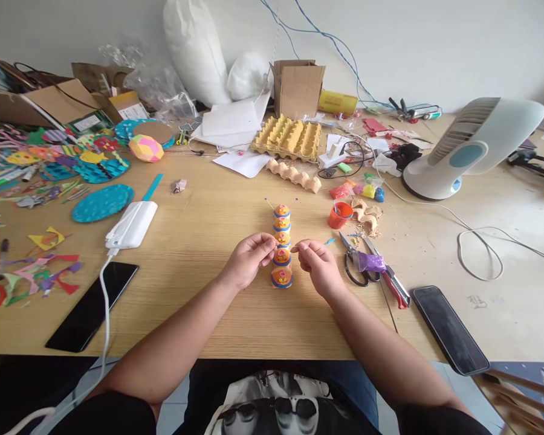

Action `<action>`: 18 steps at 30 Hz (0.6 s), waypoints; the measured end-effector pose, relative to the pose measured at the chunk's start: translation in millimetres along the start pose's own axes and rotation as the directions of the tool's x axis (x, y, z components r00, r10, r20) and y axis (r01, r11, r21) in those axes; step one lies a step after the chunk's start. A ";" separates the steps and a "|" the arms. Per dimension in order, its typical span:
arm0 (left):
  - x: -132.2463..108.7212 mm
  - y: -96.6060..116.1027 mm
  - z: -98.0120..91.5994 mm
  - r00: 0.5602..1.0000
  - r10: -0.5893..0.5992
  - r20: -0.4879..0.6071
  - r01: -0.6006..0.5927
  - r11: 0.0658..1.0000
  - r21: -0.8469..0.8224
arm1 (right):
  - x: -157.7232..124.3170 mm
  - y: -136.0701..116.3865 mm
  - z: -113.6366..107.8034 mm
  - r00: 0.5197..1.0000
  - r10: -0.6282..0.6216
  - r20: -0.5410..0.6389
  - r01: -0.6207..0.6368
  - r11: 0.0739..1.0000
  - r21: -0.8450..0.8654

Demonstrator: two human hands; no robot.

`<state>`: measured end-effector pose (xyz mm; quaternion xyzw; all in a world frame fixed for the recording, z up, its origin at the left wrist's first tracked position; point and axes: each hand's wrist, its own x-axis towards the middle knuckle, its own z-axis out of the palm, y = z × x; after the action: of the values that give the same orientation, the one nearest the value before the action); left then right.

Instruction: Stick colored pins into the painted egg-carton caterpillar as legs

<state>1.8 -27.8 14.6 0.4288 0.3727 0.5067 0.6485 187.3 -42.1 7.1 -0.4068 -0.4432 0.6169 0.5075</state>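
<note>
An egg-carton caterpillar (281, 257) stands in a line pointing away from me, its orange bumps edged in blue with small pink and yellow pieces on them. Two thin feelers with purple tips rise at its far end. My left hand (252, 257) is closed in a pinch at the caterpillar's left side, close to its middle bumps. On the other side, my right hand (317, 263) is also pinched, fingertips turned toward the same bumps. Whatever lies between the fingertips of either hand is too small to make out.
To the right are a red cup (340, 214), scissors (358, 266), a purple clay packet (370, 261), a utility knife (395, 287), a phone (450, 329) and a fan (476, 148). Leftward lie a power bank (133, 223), another phone (93, 307) and paper scraps. Egg cartons (288, 139) sit behind.
</note>
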 end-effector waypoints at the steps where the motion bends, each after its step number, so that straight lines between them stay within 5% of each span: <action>1: 0.1 -0.3 -0.3 1.000 0.003 -0.004 -0.003 1.000 0.003 | -0.4 -0.7 0.5 1.000 -0.001 0.005 0.001 1.000 -0.012; 18: -4.7 -1.9 -3.6 0.990 0.113 0.088 -0.133 0.950 0.281 | -1.0 -5.7 3.9 0.999 -0.010 -0.047 0.007 0.997 -0.078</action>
<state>-1.9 -32.0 11.8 0.5581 0.3914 0.4715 0.5595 185.2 -43.0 13.7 -0.4389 -0.4564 0.5871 0.5043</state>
